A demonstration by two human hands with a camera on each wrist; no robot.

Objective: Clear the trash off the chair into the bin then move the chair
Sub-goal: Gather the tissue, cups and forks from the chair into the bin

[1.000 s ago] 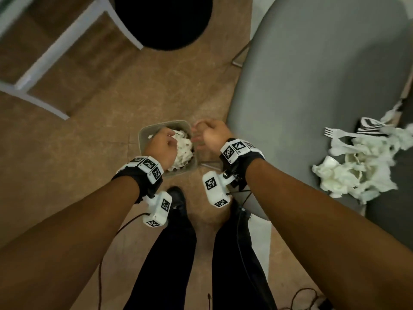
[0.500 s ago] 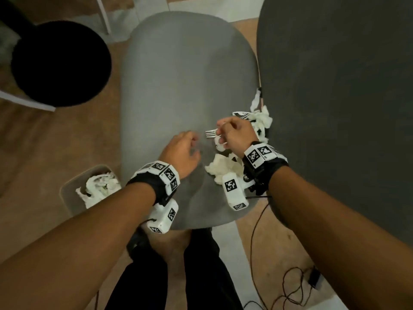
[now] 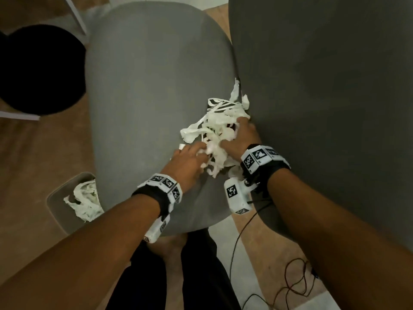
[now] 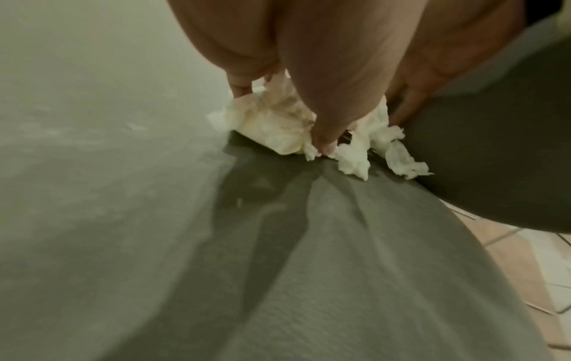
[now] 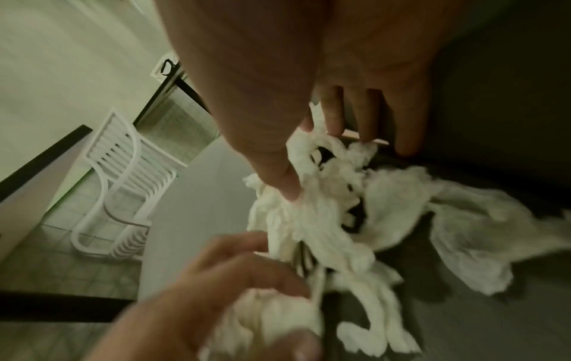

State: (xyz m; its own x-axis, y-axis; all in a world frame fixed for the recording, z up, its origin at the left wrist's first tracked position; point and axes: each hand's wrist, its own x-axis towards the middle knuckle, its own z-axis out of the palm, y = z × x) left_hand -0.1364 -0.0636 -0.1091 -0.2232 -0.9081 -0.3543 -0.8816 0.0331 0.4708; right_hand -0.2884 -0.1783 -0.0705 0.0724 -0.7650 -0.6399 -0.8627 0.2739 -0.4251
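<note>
A pile of torn white tissue (image 3: 214, 130) with a black-and-white striped wrapper (image 3: 220, 105) lies on the grey chair seat (image 3: 145, 97), against the dark backrest (image 3: 324, 97). My left hand (image 3: 201, 151) is at the pile's near-left edge, fingers curled round a wad of tissue (image 4: 271, 127). My right hand (image 3: 232, 133) lies on the pile's right side next to the backrest. Its fingers (image 5: 367, 132) are straight and spread into the tissue (image 5: 401, 195), thumb on the paper. The bin (image 3: 55, 202) stands on the floor left of the chair, holding crumpled tissue (image 3: 85, 200).
A black round stool (image 3: 38, 70) and a white frame leg (image 3: 76, 16) stand at the far left. A black cable (image 3: 290, 283) lies coiled on the floor at lower right. My legs (image 3: 178, 276) are at the seat's front edge. A white slatted chair (image 5: 123, 183) stands beyond.
Both hands left the bin and came over to the chair seat. They now reach into the tissue pile, and the left hand has closed on a wad.
</note>
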